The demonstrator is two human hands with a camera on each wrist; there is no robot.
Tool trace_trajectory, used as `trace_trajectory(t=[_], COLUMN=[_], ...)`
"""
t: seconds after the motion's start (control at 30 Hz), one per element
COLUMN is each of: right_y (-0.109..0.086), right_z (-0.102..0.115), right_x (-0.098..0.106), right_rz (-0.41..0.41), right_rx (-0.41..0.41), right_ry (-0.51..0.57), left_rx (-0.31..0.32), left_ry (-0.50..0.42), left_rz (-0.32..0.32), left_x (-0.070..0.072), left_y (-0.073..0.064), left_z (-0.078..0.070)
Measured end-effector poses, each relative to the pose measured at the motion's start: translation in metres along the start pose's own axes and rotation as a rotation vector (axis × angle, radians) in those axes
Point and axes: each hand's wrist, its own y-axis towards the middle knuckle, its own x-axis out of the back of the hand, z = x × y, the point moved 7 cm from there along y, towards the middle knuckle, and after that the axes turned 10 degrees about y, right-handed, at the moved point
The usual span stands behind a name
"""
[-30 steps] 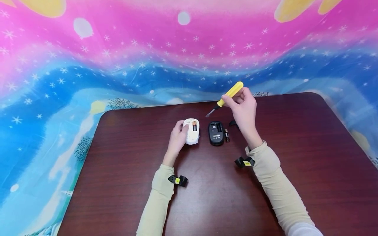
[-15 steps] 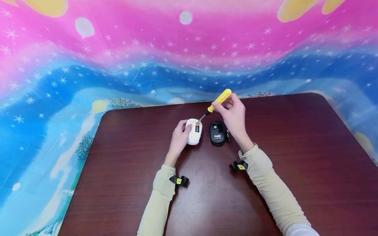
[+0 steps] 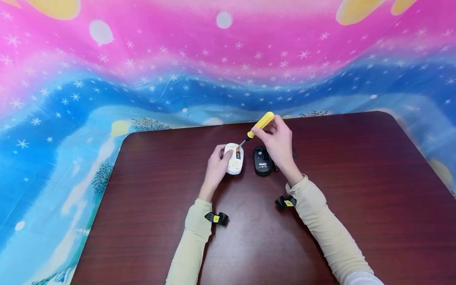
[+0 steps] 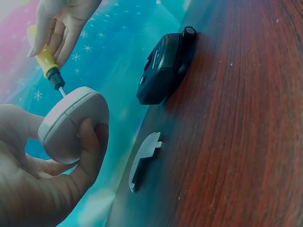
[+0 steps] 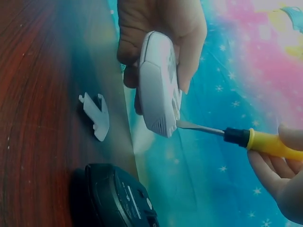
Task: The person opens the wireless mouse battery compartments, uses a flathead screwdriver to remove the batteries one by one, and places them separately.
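Note:
My left hand (image 3: 215, 168) grips a white computer mouse (image 3: 233, 165) above the table, its underside turned up. An orange-and-black battery (image 3: 238, 154) sits in the mouse's uncovered battery compartment. In my right hand (image 3: 280, 143) is a flat-blade screwdriver (image 3: 261, 125), held by its yellow handle. Its metal tip (image 5: 189, 126) reaches the compartment's edge at the end of the battery; exact contact is hard to tell. A white battery cover (image 4: 146, 149) lies on the table below the mouse, seen in both wrist views.
A black mouse (image 3: 263, 167) lies underside up on the table, its battery compartment uncovered. A loose battery (image 4: 189, 31) lies beside it, mostly hidden by my right hand in the head view. A dark piece (image 3: 293, 152) shows behind that hand. Patterned cloth (image 3: 199, 91) hangs behind the table.
My right hand has moved left and down, bringing the screwdriver's tip from the air to the white mouse's battery compartment. My left hand has shifted slightly right with the mouse.

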Motion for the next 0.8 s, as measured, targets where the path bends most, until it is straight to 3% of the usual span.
trace_trajectory(t=[0.3,0.5,0.63,0.8], right_y=[-0.005,-0.007,-0.003,0.001], right_z=[0.003,0.003,-0.005,-0.018], right_x=[-0.018,-0.023,-0.019,-0.014], right_rz=[0.201,0.247,0.236,0.238], right_rx=[0.097,0.145,0.087,-0.048], right_ry=[-0.102,-0.146,-0.072,0.112], left_rx=[-0.019,-0.073,-0.12,-0.172], left_ry=[0.021,0.067,0.082,0.084], left_rz=[-0.026,-0.027,-0.028,0.0], left_x=[0.003,0.005,0.006,0.007], left_y=[0.0,0.0,-0.002,-0.003], left_z=[0.0,-0.003,-0.007,-0.012])
